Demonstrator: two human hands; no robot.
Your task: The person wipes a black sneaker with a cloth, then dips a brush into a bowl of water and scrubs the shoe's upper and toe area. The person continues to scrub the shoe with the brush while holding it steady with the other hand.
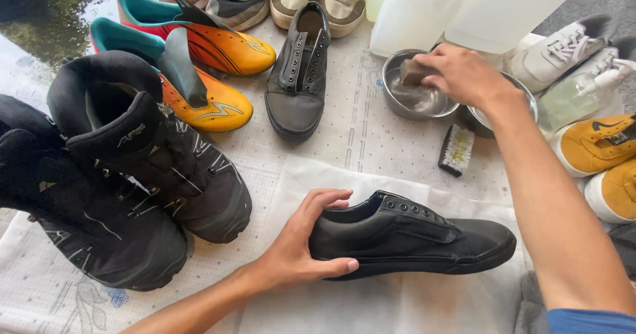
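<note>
Black boots (112, 175): a pair of tall, heavy boots lies at the far left on the patterned table cover (358, 129), dry-looking and apart from both hands.
Orange cleats (199, 62): two orange and teal football shoes sit behind the boots, insoles sticking up, untouched.
Grey slip-on (298, 76): a laceless dark grey canvas shoe lies near the middle back, on its own; it looks like the mate of the one in hand and shows no sign of being worked on.
Left hand (301, 244): it clasps the heel of the black canvas shoe (417, 235), thumb along the near side, fingers curled over the collar and slightly spread, holding it steady.
Black canvas shoe: it lies on its side on a white cloth (371, 301) at the front centre, toe to the right, laces out. Its surface looks dark and even; whether it is wet I cannot tell.
Scrub brush (456, 150): a small brush rests bristles-up between the shoe and the bowls, not in use.
Right hand (460, 76): it reaches over the steel bowl (397, 99), fingers pressed together around a brownish block (414, 72), dipping it into the water.
Progress: judging by this, the cleaning of this shoe is mid-way or early; the block is being wetted, and scrubbing remains.
Right edge: white sneakers (563, 49) and yellow sneakers (599, 145) wait beside a spray bottle (583, 89).
</note>
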